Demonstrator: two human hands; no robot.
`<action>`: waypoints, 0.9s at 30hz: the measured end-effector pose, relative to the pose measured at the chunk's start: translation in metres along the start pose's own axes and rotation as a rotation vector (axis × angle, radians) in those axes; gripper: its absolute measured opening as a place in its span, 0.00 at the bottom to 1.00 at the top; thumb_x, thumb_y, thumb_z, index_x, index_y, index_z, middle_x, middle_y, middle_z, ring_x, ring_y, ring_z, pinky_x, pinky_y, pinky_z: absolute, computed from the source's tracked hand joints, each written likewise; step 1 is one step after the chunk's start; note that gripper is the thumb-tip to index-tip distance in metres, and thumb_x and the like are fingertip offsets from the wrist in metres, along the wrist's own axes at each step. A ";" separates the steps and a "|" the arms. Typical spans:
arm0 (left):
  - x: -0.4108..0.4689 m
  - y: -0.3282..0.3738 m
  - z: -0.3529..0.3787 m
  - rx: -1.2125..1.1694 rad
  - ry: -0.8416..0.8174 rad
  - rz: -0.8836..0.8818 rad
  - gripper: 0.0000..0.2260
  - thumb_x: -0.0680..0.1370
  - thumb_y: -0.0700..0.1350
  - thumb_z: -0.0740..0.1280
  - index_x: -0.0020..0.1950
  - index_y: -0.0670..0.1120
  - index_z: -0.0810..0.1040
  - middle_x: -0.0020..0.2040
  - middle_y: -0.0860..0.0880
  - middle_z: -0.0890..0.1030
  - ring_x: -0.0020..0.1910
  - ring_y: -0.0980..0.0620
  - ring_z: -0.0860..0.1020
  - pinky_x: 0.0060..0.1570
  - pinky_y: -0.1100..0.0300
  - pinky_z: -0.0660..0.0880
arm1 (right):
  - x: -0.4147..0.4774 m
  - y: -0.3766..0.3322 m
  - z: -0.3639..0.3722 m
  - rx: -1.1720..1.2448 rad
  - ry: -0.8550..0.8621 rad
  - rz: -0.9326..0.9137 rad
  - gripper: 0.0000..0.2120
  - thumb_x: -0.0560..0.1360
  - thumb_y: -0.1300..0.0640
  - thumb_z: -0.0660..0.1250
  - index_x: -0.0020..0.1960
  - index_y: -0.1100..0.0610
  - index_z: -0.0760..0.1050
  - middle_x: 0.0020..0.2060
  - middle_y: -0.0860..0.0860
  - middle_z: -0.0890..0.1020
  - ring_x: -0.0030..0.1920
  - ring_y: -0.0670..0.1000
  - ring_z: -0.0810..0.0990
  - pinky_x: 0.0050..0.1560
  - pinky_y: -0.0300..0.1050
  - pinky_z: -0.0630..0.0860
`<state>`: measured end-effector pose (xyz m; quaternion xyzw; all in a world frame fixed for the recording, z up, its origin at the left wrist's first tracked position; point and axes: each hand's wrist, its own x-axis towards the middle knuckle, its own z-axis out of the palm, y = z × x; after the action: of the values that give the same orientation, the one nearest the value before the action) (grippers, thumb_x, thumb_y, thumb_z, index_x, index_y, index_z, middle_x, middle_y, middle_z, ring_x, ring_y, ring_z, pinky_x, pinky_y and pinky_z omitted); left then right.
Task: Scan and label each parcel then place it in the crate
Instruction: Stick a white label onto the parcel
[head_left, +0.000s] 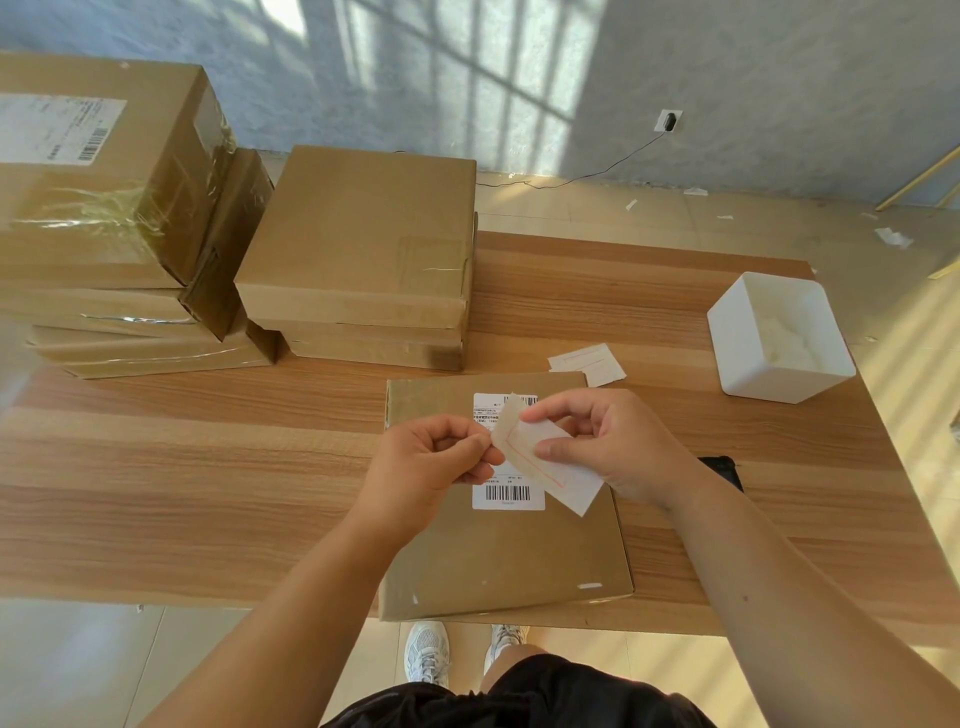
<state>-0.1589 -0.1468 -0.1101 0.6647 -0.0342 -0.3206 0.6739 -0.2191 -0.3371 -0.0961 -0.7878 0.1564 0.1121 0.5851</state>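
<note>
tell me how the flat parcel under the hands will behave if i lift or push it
The flat parcel looks like stiff cardboard with crisp edges, so it should probably lift as a rigid slab. Thin and lying flat on the table, it would likely slide rather than tip. Weight cannot be told; a two-hand grip seems safer.

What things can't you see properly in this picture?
Head view:
Parcel's printed label: its middle hidden by the left hand, right hand and the sticker sheet they pinch; text too small.
Black object: mostly behind the right wrist.
White bin: contents washed out by light.
Left box stack: cut off by the frame edge.
Crate: not in view.
</note>
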 end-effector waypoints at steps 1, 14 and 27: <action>0.000 0.000 0.000 -0.003 -0.002 -0.002 0.06 0.76 0.33 0.65 0.41 0.40 0.80 0.33 0.47 0.83 0.30 0.55 0.78 0.38 0.62 0.79 | 0.000 -0.001 0.001 -0.032 -0.003 0.009 0.13 0.71 0.61 0.74 0.49 0.43 0.82 0.46 0.56 0.83 0.44 0.49 0.81 0.45 0.43 0.77; 0.001 0.001 -0.002 -0.019 -0.027 0.037 0.06 0.76 0.35 0.66 0.41 0.41 0.80 0.35 0.47 0.83 0.32 0.55 0.79 0.40 0.61 0.79 | -0.004 -0.003 0.038 -0.157 0.166 -0.208 0.06 0.74 0.56 0.72 0.48 0.48 0.84 0.46 0.41 0.82 0.51 0.40 0.79 0.51 0.38 0.75; 0.001 0.005 -0.006 -0.031 -0.029 0.035 0.06 0.75 0.36 0.67 0.39 0.42 0.81 0.34 0.45 0.83 0.32 0.55 0.79 0.41 0.60 0.78 | -0.009 -0.004 0.052 -0.169 0.262 -0.279 0.10 0.73 0.59 0.72 0.51 0.47 0.83 0.41 0.42 0.82 0.44 0.45 0.80 0.44 0.43 0.77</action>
<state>-0.1530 -0.1425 -0.1068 0.6489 -0.0505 -0.3186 0.6891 -0.2250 -0.2850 -0.1043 -0.8560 0.1106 -0.0608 0.5013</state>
